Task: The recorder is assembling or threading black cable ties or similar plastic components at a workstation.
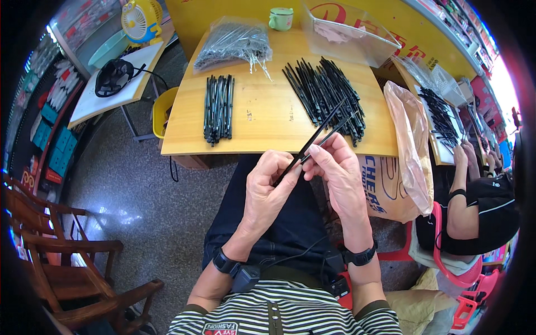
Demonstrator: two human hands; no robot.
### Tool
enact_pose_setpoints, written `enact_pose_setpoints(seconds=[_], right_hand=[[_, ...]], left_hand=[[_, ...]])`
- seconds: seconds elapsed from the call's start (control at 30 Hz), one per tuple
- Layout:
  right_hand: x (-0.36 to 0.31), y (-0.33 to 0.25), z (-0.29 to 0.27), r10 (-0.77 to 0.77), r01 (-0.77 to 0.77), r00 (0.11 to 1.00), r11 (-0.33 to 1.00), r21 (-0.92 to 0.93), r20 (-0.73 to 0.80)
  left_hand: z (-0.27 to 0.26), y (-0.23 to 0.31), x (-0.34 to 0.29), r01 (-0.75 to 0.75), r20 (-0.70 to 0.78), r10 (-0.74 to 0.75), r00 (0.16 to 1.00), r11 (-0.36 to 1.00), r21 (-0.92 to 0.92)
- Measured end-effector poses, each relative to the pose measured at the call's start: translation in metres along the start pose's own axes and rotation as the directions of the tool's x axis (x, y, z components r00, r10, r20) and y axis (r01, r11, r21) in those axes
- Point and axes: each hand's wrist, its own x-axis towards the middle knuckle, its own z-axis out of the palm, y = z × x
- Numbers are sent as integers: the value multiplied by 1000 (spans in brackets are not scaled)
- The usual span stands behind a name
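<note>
Over the lap, short of the desk's near edge, the left hand (268,187) and the right hand (335,173) meet. The left hand's fingers (279,167) are curled shut around the lower end of a thin black strip (315,134), which slants up and to the right over the desk's near edge. The right hand's fingers (321,153) pinch a second thin black strip (335,133) just beside the first, the two lying close along each other; whether they touch I cannot tell.

On the wooden desk (268,120), near the right edge, lies a loose fanned pile of black strips (326,95), its near end just behind the held ones. Toward the left edge lies a tidy bundle of black strips (219,106), squared up and running near to far. At the far left corner sits a clear plastic bag of strips (234,44). Along the far edge stand a small green cup (281,18) and a clear plastic bin (352,36) at the far right corner.
</note>
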Motion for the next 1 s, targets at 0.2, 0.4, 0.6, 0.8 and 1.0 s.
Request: enact_pose_setpoints(seconds=[0.2,0.4,0.6,0.8,1.0], right_hand=[[2,4,0,-3,3,1000,1000,0,-4],[4,0,-1,-10,12,1000,991,-135,18],[8,4,-6,-11,15,999,992,-126,37],[5,5,0,11,-7,1000,985,-174,20],[8,10,2,-19,15,1000,966,-257,-11]], left_hand=[[-1,6,-1,134,8,-134,991,985,-112],[-5,11,0,377,103,-363,926,873,-311],[-4,11,-2,405,114,-390,914,849,-340],[-5,8,-2,379,65,-380,923,862,-336],[-5,8,-2,339,11,-347,938,909,-244]])
